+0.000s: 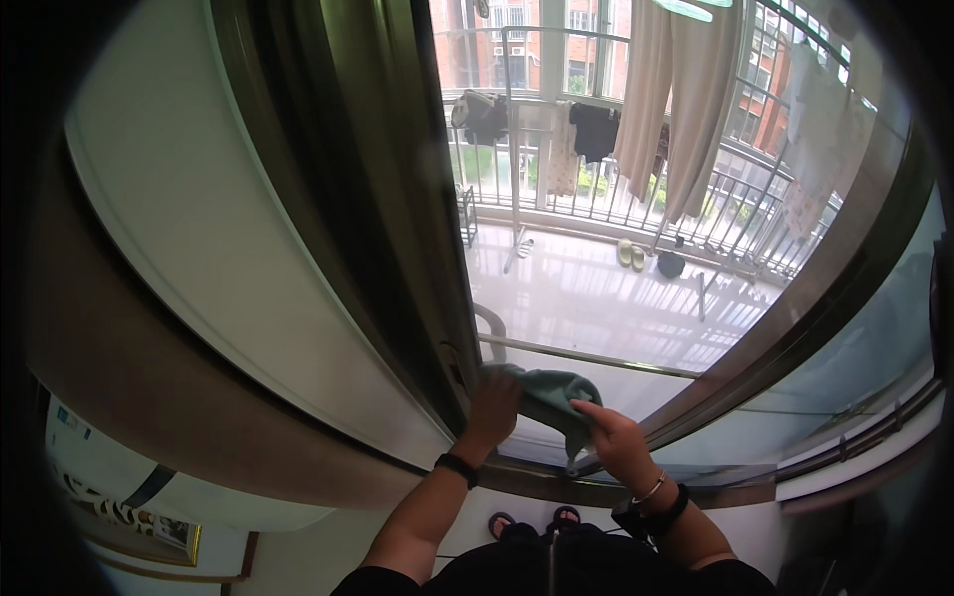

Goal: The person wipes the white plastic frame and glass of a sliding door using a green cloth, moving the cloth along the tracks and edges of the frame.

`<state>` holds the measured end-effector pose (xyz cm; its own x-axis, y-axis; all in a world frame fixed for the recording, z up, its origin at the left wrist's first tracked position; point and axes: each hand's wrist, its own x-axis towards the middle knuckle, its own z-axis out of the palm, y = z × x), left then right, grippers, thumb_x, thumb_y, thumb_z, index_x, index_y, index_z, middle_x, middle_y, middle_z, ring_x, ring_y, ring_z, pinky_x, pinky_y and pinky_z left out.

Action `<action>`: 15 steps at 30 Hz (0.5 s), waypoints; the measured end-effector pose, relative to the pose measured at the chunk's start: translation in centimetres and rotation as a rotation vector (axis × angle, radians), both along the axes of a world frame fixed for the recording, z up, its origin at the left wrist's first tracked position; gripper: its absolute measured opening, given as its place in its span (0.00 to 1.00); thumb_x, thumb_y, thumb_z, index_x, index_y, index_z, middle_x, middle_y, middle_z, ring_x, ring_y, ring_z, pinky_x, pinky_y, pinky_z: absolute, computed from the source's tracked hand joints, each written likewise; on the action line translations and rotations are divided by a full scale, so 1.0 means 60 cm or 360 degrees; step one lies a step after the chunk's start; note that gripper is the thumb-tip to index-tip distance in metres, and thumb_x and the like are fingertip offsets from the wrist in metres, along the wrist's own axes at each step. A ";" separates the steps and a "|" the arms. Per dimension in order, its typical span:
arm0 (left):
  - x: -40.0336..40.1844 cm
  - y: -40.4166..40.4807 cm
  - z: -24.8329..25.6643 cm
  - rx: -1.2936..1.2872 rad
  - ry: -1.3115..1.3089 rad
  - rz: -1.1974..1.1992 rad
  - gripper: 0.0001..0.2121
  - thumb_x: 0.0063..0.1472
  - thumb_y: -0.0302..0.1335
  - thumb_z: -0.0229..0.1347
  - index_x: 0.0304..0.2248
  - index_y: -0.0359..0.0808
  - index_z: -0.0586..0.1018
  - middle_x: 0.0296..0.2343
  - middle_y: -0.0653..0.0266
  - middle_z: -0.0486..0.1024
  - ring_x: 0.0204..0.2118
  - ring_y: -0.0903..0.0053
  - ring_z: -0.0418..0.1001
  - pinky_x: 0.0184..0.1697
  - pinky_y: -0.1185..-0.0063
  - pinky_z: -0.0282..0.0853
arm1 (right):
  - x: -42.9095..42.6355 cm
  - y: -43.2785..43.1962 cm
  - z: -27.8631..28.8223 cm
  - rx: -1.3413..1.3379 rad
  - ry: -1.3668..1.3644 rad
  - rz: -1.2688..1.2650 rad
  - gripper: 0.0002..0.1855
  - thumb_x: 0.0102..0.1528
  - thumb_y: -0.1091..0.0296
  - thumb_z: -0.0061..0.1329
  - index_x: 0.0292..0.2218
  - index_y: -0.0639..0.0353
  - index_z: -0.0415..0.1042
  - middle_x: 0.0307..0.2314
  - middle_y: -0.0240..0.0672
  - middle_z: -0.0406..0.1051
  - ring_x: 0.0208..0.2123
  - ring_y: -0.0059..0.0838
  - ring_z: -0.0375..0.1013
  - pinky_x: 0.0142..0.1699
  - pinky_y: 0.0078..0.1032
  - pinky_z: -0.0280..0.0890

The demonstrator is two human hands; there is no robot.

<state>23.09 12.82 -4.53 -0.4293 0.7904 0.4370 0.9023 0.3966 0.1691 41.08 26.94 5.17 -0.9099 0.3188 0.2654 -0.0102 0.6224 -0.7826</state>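
Note:
A green cloth point(555, 391) stretches between my two hands in front of the doorway. My left hand point(493, 406), slightly blurred, holds the cloth's left end close to the dark edge of the sliding door point(440, 298). With thumb and fingers, my right hand point(617, 439) grips the right end, and a corner of the cloth hangs below it. A recessed door handle point(452, 363) shows just left of my left hand. Below the cloth runs the dark door track point(577, 472).
Beyond the doorway is a balcony with a shiny tiled floor point(566, 298). A metal drying rack point(514, 149) and beige curtains point(645, 97) stand there, with yellow slippers point(630, 255) on the floor. A glass panel point(842, 350) is at right. My sandalled feet point(533, 521) are just inside the threshold.

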 end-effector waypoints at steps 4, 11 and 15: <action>0.025 0.004 -0.021 0.0001 0.0027 0.0090 0.17 0.47 0.21 0.48 0.40 0.25 0.68 0.42 0.43 0.61 0.48 0.45 0.55 0.51 0.58 0.53 | 0.010 -0.004 0.018 -0.0134 0.0019 0.0068 0.18 0.50 0.81 0.42 0.43 0.57 0.69 0.32 0.46 0.71 0.32 0.38 0.72 0.38 0.25 0.66; 0.113 0.073 0.165 0.0690 -0.0065 -0.0082 0.23 0.47 0.20 0.51 0.46 0.25 0.64 0.48 0.39 0.56 0.52 0.46 0.54 0.55 0.61 0.51 | 0.079 0.052 0.104 0.0207 0.0906 0.0314 0.19 0.46 0.85 0.42 0.40 0.61 0.70 0.28 0.45 0.69 0.26 0.39 0.71 0.32 0.27 0.66; 0.208 0.144 0.273 0.1061 0.0456 -0.0020 0.25 0.51 0.24 0.53 0.48 0.25 0.62 0.50 0.37 0.53 0.55 0.44 0.50 0.55 0.59 0.50 | 0.167 0.134 0.126 0.0645 0.1219 0.0186 0.20 0.43 0.82 0.45 0.40 0.58 0.71 0.29 0.40 0.69 0.30 0.41 0.70 0.36 0.31 0.66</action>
<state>35.60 21.44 11.84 -0.2182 0.3207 0.9217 0.9513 0.2808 0.1275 51.07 34.97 12.70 -0.4557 -0.0168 0.8900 -0.5240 0.8133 -0.2529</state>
